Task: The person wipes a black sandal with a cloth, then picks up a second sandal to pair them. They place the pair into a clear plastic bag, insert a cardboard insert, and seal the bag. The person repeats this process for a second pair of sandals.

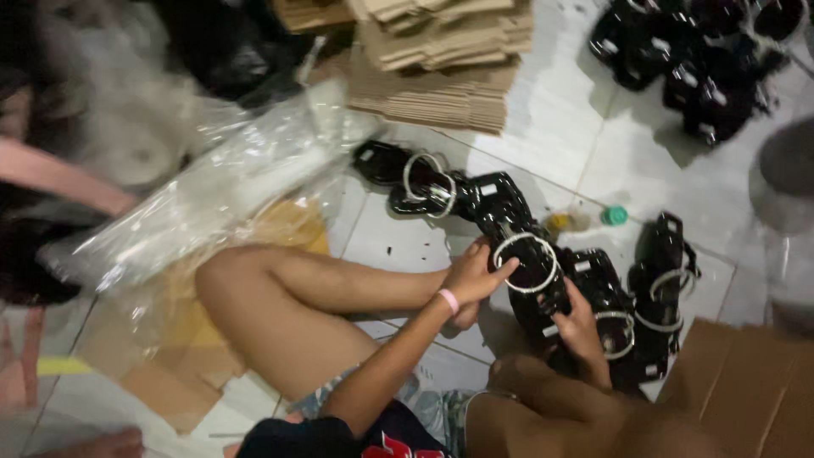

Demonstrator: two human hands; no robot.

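Left hand pinched a white ring on a black glossy part; right hand gripped that part on the tiled floor.

A small home-style packing workshop, worked on the floor; white floor tiles serve as the bench; a stack of flattened cardboard boxes waits by clear plastic bags; heaps of glossy black sandals lie in bundles around the seated person.
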